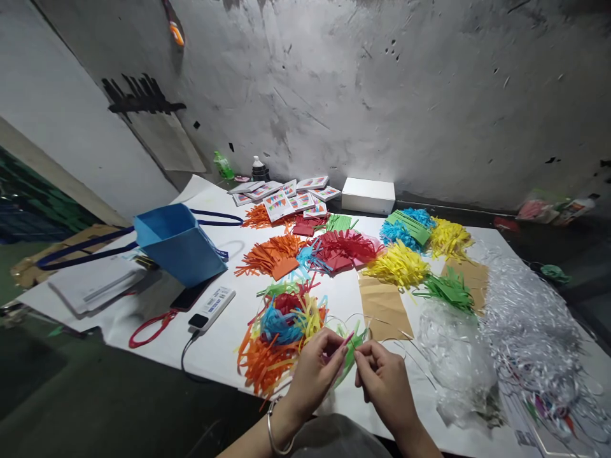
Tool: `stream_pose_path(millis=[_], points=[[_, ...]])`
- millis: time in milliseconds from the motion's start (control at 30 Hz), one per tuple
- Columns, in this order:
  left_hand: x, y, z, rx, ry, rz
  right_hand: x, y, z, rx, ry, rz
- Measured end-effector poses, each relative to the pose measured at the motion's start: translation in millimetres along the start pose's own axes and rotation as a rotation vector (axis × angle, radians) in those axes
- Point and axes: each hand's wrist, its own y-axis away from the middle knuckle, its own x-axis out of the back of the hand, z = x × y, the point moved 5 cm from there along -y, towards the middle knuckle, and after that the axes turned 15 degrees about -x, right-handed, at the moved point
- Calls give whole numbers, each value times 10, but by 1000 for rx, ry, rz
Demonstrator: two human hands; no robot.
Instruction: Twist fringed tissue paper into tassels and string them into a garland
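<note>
at the left a blue bag (165,238) tilts on the white-covered table (219,366), with a white power bank (214,307) just beside it. next comes a loose mixed heap of cut strips (279,324), orange, blue and yellow. the left hand (317,369) is just right of it, fingers curled and thumb pressed in, pinching green strips (351,356) with a slim pink edge. these strips are between the two hands, over the table's near side. they look thin and should be very light, limp and easily creased or torn; a gentle pinch at the gathered top seems safer than tugging the loose tips. the right hand (384,376) closes thumb to forefinger on their edge; whether it also has a thread, i cannot tell. beyond are brown paper (382,308), a crumpled clear bag (451,356) and shiny clear strands (529,312).
</note>
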Motion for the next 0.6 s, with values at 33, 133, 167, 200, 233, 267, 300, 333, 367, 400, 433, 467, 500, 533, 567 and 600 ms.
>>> stream_pose_path(millis=[33, 133, 167, 200, 233, 267, 300, 333, 367, 400, 433, 467, 500, 533, 567, 600], points=[[-2, 6, -8, -9, -6, 2, 2, -14, 8, -12, 7, 12], [-20, 27, -28, -73, -55, -1, -5, -67, 64, -76, -17, 5], [-36, 34, -29, -110, -90, -21, -12, -85, 85, -96, -57, -9], [-57, 42, -28, -151, -130, -51, -19, -102, 104, -112, -116, -22], [-78, 52, -26, -191, -169, -83, -31, -117, 120, -126, -187, -38], [-96, 62, -26, -225, -207, -113, -45, -130, 132, -134, -262, -54], [-108, 72, -29, -250, -240, -134, -64, -140, 141, -140, -327, -71], [-114, 82, -35, -269, -268, -148, -88, -149, 148, -143, -375, -95], [-117, 93, -43, -283, -292, -158, -116, -157, 153, -143, -400, -126], [-120, 104, -52, -294, -310, -169, -141, -164, 157, -138, -405, -155], [-126, 115, -64, -306, -322, -181, -157, -173, 164, -130, -393, -175], [-138, 129, -77, -317, -326, -196, -162, -185, 177, -122, -370, -184], [-157, 144, -91, -328, -324, -212, -150, -201, 194, -110, -335, -173], [-181, 159, -110, -332, -317, -228, -120, -219, 215, -90, -289, -137], [-210, 175, -133, -327, -306, -240, -76, -236, 236, -59, -234, -82], [-243, 189, -160, -311, -292, -249, -25, -249, 260, -22, -180, -19]])
